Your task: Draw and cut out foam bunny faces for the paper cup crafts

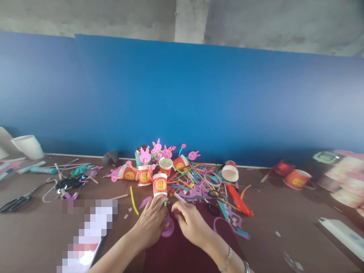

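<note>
My left hand (155, 219) is closed, with a round pink-purple cut-out (168, 227) at its fingertips. A short green piece (165, 204) shows just above those fingers. Close by on the right, my right hand (191, 222) has its fingers curled; whatever they pinch is hidden. A white pen-like stick with a red end (178, 196) lies along the far side of its knuckles. Directly beyond my left hand stands a red and white paper cup (160, 185). Behind it, another paper cup (145, 176) carries a pink animal-face cut-out (145, 155).
A dark red mat (187, 250) lies under my hands. Coloured strips and scraps (199, 182) are heaped beyond, with scissors (213, 204) among them. More scissors (19, 201) lie at left. Stacked cups (347, 178) stand at right, before a blue partition (182, 94).
</note>
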`<state>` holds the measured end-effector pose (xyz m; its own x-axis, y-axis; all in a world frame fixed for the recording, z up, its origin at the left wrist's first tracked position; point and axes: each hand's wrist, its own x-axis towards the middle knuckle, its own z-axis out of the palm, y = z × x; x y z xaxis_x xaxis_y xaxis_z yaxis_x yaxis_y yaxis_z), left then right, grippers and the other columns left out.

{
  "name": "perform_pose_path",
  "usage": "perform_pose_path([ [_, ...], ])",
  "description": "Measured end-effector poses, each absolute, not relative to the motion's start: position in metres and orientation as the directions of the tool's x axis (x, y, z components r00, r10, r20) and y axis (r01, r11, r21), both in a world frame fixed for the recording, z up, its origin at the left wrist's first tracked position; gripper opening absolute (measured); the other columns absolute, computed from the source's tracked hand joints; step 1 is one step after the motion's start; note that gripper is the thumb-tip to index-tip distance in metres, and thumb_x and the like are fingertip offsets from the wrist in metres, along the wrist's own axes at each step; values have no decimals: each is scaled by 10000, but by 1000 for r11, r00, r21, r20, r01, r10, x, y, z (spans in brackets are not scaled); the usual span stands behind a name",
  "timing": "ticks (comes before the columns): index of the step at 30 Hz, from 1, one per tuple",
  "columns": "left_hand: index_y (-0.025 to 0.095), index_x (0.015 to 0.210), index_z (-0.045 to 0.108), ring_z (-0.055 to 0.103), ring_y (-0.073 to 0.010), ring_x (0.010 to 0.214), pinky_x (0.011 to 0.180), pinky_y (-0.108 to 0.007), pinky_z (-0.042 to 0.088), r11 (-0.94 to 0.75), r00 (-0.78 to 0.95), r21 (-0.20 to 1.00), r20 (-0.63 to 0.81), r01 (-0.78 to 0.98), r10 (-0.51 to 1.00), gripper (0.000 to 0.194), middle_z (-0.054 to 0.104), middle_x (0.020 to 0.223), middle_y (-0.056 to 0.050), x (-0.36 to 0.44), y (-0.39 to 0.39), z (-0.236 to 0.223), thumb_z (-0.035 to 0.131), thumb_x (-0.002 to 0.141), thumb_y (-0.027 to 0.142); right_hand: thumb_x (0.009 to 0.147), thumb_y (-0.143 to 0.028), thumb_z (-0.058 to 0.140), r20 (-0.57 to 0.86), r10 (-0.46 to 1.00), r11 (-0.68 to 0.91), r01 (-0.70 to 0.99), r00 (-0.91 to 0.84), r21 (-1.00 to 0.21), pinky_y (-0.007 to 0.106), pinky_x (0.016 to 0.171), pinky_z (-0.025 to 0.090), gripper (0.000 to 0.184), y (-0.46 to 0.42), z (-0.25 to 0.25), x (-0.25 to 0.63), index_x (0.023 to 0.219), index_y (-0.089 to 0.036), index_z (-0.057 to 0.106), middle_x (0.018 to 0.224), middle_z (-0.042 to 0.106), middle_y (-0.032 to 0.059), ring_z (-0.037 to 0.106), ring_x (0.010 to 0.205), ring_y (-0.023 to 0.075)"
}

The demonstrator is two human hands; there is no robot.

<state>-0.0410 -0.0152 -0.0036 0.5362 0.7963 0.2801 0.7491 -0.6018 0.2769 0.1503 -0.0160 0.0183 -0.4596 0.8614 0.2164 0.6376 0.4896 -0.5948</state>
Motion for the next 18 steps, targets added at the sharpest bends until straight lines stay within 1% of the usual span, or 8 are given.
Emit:
perform_pose_path([
  [2, 168, 995, 562, 342, -290, 1311, 1039, -451, 329, -608, 529, 256, 319, 751, 787, 212, 484, 1344, -149, -42, -14, -11, 496, 799, 122, 777, -34, 492, 174, 865, 482, 684, -470, -548, 279, 775, 420, 213, -20, 16, 148, 815, -196, 625, 839, 630, 28, 602, 847, 181],
  [4, 167, 1026, 543, 328, -283, 1321, 1045, -452, 323, -623, 527, 242, 360, 744, 770, 252, 477, 1351, -148, -43, -13, -17, 481, 792, 100, 759, -152, 604, 148, 897, 431, 751, -416, -501, 325, 822, 422, 75, -24, 13, 144, 815, -183, 644, 878, 626, 58, 593, 899, 226],
  [5, 173, 1022, 538, 321, -280, 1325, 1050, -454, 316, -631, 530, 241, 372, 737, 762, 267, 474, 1356, -141, -44, -13, -20, 479, 778, 85, 730, -238, 671, 147, 915, 398, 778, -376, -486, 359, 853, 415, 144, -26, 11, 141, 858, -175, 650, 921, 625, 78, 583, 939, 256],
  [6, 181, 1011, 536, 316, -279, 1327, 1053, -456, 309, -637, 533, 244, 377, 731, 757, 277, 470, 1360, -133, -45, -12, -22, 480, 762, 72, 686, -317, 728, 146, 929, 367, 797, -340, -480, 388, 874, 407, 274, -27, 10, 138, 901, -168, 649, 964, 621, 96, 571, 974, 284],
  [8, 193, 985, 533, 317, -278, 1324, 1053, -457, 305, -642, 537, 257, 375, 723, 755, 286, 471, 1358, -120, -46, -12, -24, 483, 738, 57, 604, -405, 791, 128, 948, 317, 815, -292, -486, 418, 886, 402, 449, -28, 7, 134, 951, -162, 643, 1017, 611, 116, 555, 1006, 313],
  [9, 197, 977, 531, 324, -277, 1319, 1049, -455, 308, -639, 535, 265, 373, 722, 758, 283, 477, 1351, -117, -46, -12, -25, 483, 736, 56, 585, -413, 802, 111, 954, 297, 817, -280, -494, 417, 880, 406, 470, -28, 6, 132, 948, -162, 642, 1018, 610, 116, 555, 1004, 313],
  [15, 209, 882, 522, 370, -265, 1271, 1014, -428, 324, -617, 499, 333, 377, 713, 780, 210, 535, 1266, -90, -43, -13, -18, 485, 752, 48, 565, -382, 806, 55, 972, 221, 811, -228, -541, 411, 872, 404, 420, -24, -2, 126, 884, -166, 637, 965, 619, 100, 567, 978, 295],
  [18, 214, 814, 509, 454, -248, 1156, 957, -412, 354, -596, 477, 391, 364, 702, 800, 164, 588, 1126, -63, -42, -14, -11, 487, 768, 58, 555, -362, 816, 71, 976, 207, 795, -204, -570, 394, 845, 406, 411, -24, -4, 124, 858, -159, 628, 940, 621, 95, 570, 949, 286],
])
